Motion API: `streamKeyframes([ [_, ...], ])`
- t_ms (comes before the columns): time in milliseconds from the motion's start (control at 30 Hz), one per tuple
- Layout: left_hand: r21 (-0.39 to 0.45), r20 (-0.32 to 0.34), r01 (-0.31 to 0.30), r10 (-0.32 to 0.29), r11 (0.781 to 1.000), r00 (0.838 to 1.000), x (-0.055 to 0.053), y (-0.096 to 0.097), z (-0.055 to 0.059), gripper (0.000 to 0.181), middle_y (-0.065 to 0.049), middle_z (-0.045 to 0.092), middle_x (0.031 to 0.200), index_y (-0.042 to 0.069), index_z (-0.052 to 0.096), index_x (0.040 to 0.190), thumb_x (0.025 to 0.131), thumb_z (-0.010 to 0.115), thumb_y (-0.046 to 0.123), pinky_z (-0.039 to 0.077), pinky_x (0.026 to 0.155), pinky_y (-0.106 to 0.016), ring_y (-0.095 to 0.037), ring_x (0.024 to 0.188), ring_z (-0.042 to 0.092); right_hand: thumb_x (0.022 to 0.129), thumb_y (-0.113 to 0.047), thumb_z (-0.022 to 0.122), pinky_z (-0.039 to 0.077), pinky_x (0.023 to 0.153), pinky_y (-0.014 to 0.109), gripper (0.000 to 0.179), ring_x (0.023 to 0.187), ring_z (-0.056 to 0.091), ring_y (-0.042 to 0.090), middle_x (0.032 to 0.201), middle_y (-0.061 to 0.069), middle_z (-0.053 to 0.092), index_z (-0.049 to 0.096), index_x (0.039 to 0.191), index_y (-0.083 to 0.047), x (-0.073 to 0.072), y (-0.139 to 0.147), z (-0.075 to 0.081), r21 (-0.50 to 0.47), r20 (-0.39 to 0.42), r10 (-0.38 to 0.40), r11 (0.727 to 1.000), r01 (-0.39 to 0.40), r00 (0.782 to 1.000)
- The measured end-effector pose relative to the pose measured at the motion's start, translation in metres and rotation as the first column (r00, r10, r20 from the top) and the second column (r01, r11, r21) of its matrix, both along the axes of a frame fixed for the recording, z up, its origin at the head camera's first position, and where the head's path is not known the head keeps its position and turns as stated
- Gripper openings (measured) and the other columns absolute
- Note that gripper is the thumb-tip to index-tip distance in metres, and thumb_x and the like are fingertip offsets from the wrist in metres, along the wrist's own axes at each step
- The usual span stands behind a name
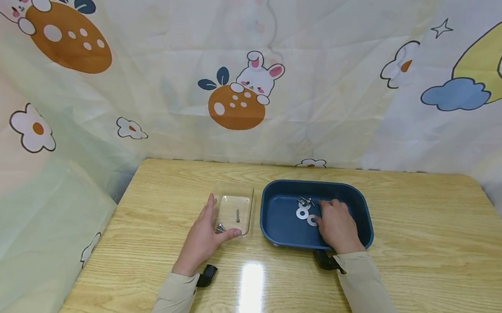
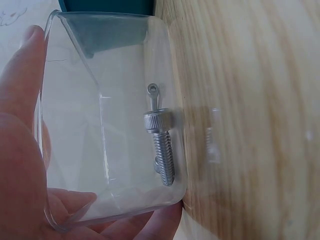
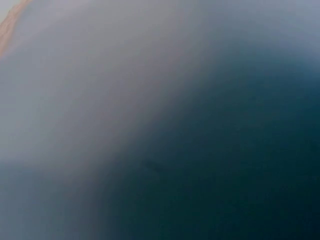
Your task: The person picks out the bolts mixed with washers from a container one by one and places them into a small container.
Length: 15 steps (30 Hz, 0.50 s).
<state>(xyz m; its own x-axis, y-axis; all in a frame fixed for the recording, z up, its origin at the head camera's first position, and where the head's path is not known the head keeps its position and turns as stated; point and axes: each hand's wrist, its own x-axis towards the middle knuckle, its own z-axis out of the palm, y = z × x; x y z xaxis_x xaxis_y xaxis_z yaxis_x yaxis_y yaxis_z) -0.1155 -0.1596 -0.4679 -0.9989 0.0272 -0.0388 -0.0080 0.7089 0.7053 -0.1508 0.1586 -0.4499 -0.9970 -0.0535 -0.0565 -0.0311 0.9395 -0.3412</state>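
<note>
My left hand [image 1: 202, 240] holds a clear plastic box [image 2: 75, 120] at its left and near sides, the thumb along the near edge. Inside the box lie a thick socket-head bolt [image 2: 162, 145] and a thin screw [image 1: 238, 216]; another small piece is partly hidden behind the bolt. Over in the blue tray [image 1: 280, 230], my right hand [image 1: 339, 228] reaches down with thumb and index finger apart, close to a flat metal washer [image 1: 312, 220]. Another washer [image 1: 302, 213] and several small screws [image 1: 304, 201] lie left of its fingertips. The right wrist view is too blurred to show the fingers.
Box and tray stand side by side on a wooden table [image 1: 429, 234], the tray to the right. The tray's raised walls surround my right hand. A patterned cloth [image 1: 330, 83] hangs behind the table and along its left side.
</note>
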Motion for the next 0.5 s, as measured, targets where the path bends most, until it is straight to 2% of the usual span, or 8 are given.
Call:
streamKeyframes([
  [233,-0.009,-0.014,-0.002,0.002,1.0,1.0,-0.0001,0.0006,-0.0004,0.118,-0.006,0.027,0.15,0.017,0.002,0.15,0.067,0.074,0.058,0.032,0.103,-0.049,-0.031,0.129,0.037,0.085,-0.012,0.066,0.043,0.088,0.054,0.038,0.107,0.048,0.04,0.115,0.024,0.055,0.059,0.12,0.003,-0.0004,0.0011,-0.0014,0.007,-0.02,-0.005,1.0,0.005,1.0],
  [500,-0.009,-0.016,-0.002,0.002,1.0,1.0,0.0002,0.0005,0.0,0.118,-0.006,0.027,0.15,0.017,0.002,0.151,0.067,0.074,0.057,0.031,0.103,-0.049,-0.032,0.129,0.037,0.086,-0.011,0.066,0.045,0.083,0.054,0.029,0.102,0.053,0.039,0.11,0.022,0.059,0.063,0.113,0.0,-0.0008,0.0011,-0.0017,-0.014,-0.018,-0.027,1.0,0.026,0.999],
])
